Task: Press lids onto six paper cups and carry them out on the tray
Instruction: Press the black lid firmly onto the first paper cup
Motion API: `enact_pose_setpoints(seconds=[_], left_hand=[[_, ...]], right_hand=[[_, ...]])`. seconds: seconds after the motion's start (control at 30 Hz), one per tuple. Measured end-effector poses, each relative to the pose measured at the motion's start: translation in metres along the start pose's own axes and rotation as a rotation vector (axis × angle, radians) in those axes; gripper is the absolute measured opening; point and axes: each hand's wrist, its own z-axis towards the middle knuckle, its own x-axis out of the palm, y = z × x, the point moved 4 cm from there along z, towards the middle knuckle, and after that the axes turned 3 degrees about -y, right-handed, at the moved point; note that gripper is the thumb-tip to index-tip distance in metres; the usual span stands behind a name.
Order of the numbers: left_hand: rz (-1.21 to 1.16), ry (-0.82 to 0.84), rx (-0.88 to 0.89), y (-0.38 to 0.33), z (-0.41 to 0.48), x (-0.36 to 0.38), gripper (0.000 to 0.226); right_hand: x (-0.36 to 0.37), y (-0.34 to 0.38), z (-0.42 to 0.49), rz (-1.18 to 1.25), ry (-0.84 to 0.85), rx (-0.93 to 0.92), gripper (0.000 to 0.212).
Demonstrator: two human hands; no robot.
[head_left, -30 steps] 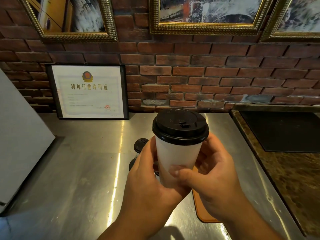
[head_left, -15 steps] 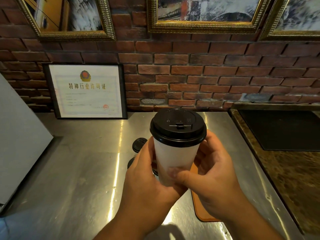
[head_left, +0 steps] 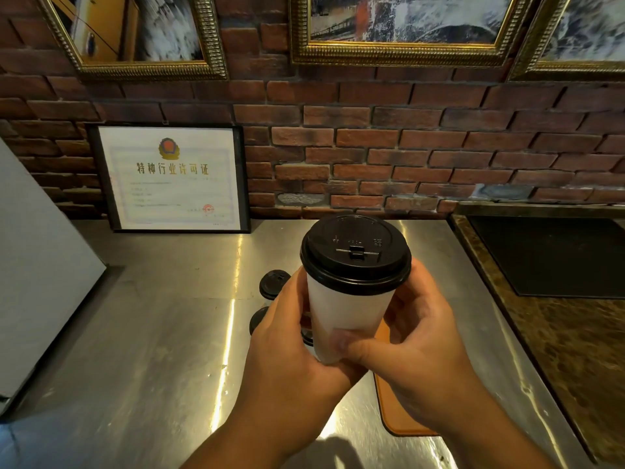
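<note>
Above the steel counter (head_left: 162, 333), both hands held one white paper cup (head_left: 348, 319) upright, clear of the surface. Left hand (head_left: 291, 353) wrapped the cup's left side and base, fingers curled shut around the wall; fingertips hidden behind the cup. Right hand (head_left: 419, 353) wrapped the right side, thumb (head_left: 351, 346) pressed flat across the lower front of the cup, remaining fingers (head_left: 402, 299) curled round the far right wall just under the lid. Both grips were closed on the cup, no gap visible between skin and paper.

Cup looked plain white, unprinted, tapering toward the base. Black plastic lid (head_left: 355, 253) sat on its rim, level, edge seated all round the visible front; sip tab and small embossed marks on top.

Left of the cup, down on the counter, a black lid (head_left: 274, 284) showed on another cup, and a second dark lid (head_left: 258, 319) nearer, partly hidden by the left hand; whether more stood behind the hands could not be told. Below and right of the cup, an orange-brown tray (head_left: 395, 411) lay flat on the counter, mostly covered by the right wrist. Behind the cup, a framed certificate (head_left: 172, 179) leaned against the brick wall (head_left: 422, 154). Right of the cup, a dark stone top (head_left: 575, 350) adjoined the counter.
</note>
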Motion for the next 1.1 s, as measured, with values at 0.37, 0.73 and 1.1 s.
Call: enact_pose_setpoints(seconds=[0.37, 0.73, 1.1], left_hand=[[0.015, 0.025, 0.003, 0.0023, -0.0026, 0.0009, 0.092], [0.012, 0.035, 0.005, 0.0022, -0.0030, -0.0004, 0.093], [-0.001, 0.014, 0.007, 0.0038, -0.0054, 0.0006, 0.086]], right_hand=[[-0.0017, -0.0035, -0.0005, 0.049, -0.001, 0.011, 0.087], [0.0020, -0.0013, -0.0028, 0.051, 0.002, 0.024, 0.087], [0.0018, -0.0011, -0.0047, -0.002, 0.015, -0.004, 0.086]])
